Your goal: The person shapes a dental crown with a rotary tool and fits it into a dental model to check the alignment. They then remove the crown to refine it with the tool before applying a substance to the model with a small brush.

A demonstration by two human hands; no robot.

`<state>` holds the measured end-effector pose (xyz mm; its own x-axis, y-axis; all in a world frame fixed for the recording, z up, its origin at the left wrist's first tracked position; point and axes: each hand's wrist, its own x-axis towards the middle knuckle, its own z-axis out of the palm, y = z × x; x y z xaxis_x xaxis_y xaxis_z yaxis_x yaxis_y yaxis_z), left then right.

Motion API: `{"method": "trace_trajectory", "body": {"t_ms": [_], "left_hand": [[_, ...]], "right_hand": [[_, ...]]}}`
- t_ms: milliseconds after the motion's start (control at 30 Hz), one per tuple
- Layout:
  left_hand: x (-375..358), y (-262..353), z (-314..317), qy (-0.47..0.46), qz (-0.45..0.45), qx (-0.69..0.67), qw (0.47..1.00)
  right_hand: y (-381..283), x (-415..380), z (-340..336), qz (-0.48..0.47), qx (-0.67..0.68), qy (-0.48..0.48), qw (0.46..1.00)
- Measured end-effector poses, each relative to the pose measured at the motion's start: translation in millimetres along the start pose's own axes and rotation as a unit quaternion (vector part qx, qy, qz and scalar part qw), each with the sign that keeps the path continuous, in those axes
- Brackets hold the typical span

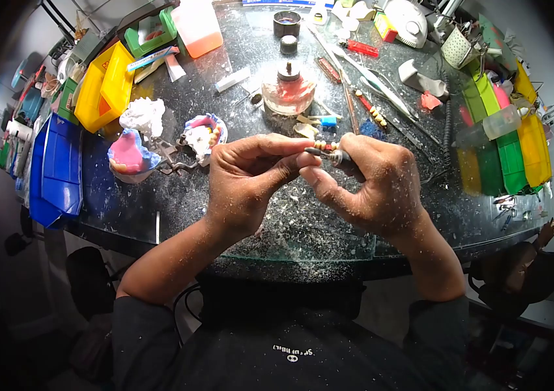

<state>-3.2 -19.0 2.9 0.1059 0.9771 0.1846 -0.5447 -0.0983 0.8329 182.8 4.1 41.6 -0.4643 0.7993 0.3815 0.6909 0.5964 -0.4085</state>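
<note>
My right hand [381, 186] is closed around a rotary handpiece [340, 158], its pointed grey bur [314, 151] aimed left at my left fingertips. My left hand [247, 179] pinches thumb against forefinger at the bur tip; whatever lies between them is too small and hidden to name. Both hands' fingertips nearly meet above the bench. Just beyond them shows a short row of yellowish artificial teeth [324, 144], partly covered by my right hand. White dust speckles both hands and forearms. Left of my left hand stand a pink wax denture model [132, 155] and a second toothed model [198, 138].
Dust and shavings cover the dark bench [277, 238]. A glass spirit burner [288, 91] stands beyond my hands. Another tooth strip [372, 108] lies among tools at right. A blue bin [55, 173] and yellow bin [103, 85] line the left; more bins [512, 153] stand right.
</note>
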Motion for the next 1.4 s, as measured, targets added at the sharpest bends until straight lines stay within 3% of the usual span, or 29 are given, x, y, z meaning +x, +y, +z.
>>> {"method": "trace_trajectory", "body": {"t_ms": [600,900,1133,1233,1333,1400], "left_hand": [[-1.4,-0.6,1.5,0.0,0.021,0.085,0.996],[-3.1,-3.6,-1.6,0.012,-0.044,-0.034,0.998],[-3.3,-5.2,-1.3,0.001,-0.038,-0.078,0.996],[-3.5,-5.1,-0.1,-0.004,-0.033,-0.066,0.997],[-4.0,-6.5,-4.2,0.005,-0.034,-0.07,0.997],[-3.9,-4.4,-1.2,0.004,-0.026,-0.05,0.998]], "right_hand": [[0.1,-2.3,-5.9,0.007,-0.034,-0.015,0.999],[0.9,-2.4,-4.5,0.017,-0.011,-0.014,1.0],[-1.4,-1.9,-5.6,0.028,-0.001,-0.021,0.999],[-2.6,-4.5,-3.0,0.002,0.005,0.016,1.0],[-0.4,-2.1,-5.2,0.024,0.009,-0.026,0.999],[0.3,-4.2,-3.1,0.004,0.005,-0.003,1.0]]}}
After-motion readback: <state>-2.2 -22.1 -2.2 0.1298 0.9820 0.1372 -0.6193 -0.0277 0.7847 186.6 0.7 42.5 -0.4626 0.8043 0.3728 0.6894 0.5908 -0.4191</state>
